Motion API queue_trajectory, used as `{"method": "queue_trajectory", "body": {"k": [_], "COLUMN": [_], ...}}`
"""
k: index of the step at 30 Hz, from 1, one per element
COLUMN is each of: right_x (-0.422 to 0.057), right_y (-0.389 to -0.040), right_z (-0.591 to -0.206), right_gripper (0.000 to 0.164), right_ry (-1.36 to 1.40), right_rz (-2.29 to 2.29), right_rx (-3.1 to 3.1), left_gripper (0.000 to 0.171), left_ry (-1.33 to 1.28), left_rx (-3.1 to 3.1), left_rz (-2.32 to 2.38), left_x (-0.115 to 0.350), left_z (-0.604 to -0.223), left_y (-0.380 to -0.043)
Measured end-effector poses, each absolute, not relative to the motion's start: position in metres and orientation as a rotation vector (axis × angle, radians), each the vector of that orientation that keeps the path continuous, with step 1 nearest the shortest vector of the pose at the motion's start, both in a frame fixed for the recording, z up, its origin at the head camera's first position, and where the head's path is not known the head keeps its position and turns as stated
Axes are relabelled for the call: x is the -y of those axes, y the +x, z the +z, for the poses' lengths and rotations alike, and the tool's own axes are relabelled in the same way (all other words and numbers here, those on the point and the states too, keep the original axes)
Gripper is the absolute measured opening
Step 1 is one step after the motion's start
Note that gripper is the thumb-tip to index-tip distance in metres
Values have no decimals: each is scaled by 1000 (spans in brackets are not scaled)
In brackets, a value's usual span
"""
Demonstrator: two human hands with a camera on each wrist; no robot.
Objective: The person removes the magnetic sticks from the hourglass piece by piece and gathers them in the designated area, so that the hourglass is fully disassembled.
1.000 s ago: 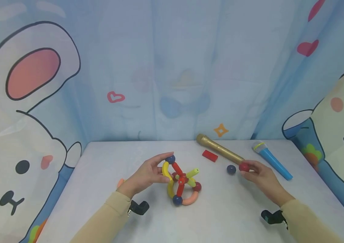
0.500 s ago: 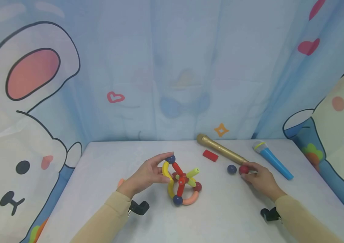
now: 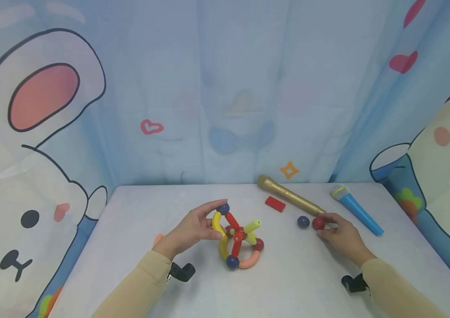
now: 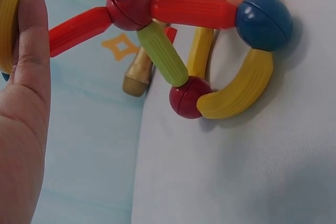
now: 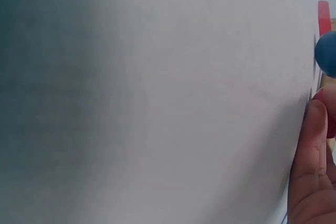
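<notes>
And it's the left hand [image 3: 193, 229] with fingers and thumb gripping the ball-and-rod frame [image 3: 240, 234], which sits in front of the gold microphone [image 3: 290, 195] and off to its left. Over to the right hand [image 3: 344, 236], pinching the red ball [image 3: 318, 224] just beside the gold microphone's handle end! Dark blue ball [image 3: 303, 221] and red block [image 3: 275, 204] lie along its near side; blue microphone [image 3: 359, 213] to its right.
</notes>
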State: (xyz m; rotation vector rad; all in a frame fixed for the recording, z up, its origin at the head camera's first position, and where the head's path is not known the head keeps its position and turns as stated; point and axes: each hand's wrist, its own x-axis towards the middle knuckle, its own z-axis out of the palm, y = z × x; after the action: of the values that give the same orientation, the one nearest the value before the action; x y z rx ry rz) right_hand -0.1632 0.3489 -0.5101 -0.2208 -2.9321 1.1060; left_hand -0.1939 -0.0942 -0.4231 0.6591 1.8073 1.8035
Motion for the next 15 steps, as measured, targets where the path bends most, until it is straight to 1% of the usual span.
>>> {"method": "queue_trajectory", "body": {"k": [9,15], "right_x": [-352,-349], "right_y": [-154,-148], "right_z": [-505,-492], "right_gripper": [64,61], "right_ry": [-226,-186], "right_rz": [1127,1184], "right_rx": [2940,2891], "left_gripper": [79,79], "left_ry": [646,661], "left_rx": [-1817,-1801], "left_rz": [1800,1799], "left_x": [95,95], "left_z": [-425,-425], "left_y": [-194,-194]}}
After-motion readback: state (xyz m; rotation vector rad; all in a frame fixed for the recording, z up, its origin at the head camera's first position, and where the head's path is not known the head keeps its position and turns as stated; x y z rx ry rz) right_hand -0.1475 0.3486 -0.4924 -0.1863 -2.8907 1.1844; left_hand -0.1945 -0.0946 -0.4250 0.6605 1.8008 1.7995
